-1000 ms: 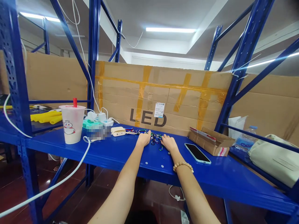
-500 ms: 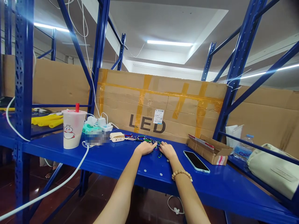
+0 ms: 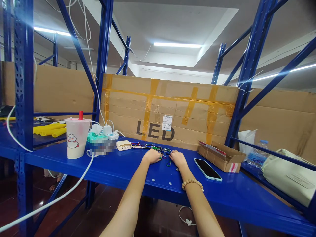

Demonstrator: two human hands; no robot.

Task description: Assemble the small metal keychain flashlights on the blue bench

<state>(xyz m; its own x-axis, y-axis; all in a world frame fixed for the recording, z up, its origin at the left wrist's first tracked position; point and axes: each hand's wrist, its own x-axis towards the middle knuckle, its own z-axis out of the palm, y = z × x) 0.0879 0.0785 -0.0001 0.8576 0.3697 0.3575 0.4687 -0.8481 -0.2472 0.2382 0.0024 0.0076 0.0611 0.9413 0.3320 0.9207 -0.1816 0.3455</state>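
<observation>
Both my hands rest on a blue metal shelf (image 3: 118,166), side by side at a small heap of coloured carabiner clips (image 3: 163,151). My left hand (image 3: 152,156) lies palm down with fingers curled at the heap's left edge. My right hand (image 3: 177,158), with a wooden bead bracelet on the wrist, touches the heap's right side. Whether either hand grips a clip is hidden by the fingers. More clips trail left toward a cream power bank (image 3: 124,145).
A phone (image 3: 207,169) lies face up right of my right hand, next to an open cardboard box (image 3: 221,152). A lidded drink cup (image 3: 77,137), chargers and a white cable (image 3: 49,202) sit left. A big "LED" carton (image 3: 170,112) stands behind. A water bottle (image 3: 256,154) and beige bag (image 3: 288,176) are far right.
Both hands drew slightly toward me along the shelf, staying at the clips. The view tilted and shifted a little.
</observation>
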